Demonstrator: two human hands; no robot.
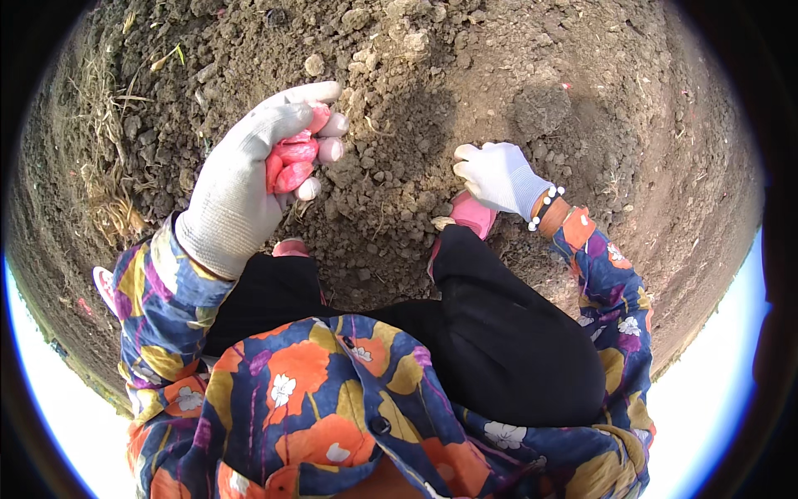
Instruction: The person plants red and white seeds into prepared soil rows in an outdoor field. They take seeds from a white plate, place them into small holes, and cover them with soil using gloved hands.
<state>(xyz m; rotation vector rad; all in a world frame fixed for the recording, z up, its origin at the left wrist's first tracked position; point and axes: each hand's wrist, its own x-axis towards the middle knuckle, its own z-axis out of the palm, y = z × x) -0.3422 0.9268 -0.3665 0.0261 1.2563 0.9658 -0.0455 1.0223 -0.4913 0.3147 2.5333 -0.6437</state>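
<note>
My left hand (249, 156), in a pale knit work glove, is raised above the soil at the left with its fingers curled around several pink-coated cloves (295, 151), which look like garlic. My right hand (495, 174), in a similar whitish glove, is low over the soil (399, 187) at the right, just above a pink shoe (474, 214). Its fingers are bent with the tips pointing left. Whether something small is between those fingertips cannot be told. A beaded bracelet circles the right wrist.
Loose, cloddy earth surrounds both feet. Dry roots and stalks (115, 209) lie at the left, with a small sprouted clove (161, 63) at the upper left. A pink bit (566, 86) rests on the soil at the upper right. Another pink shoe (291, 247) shows below my left hand.
</note>
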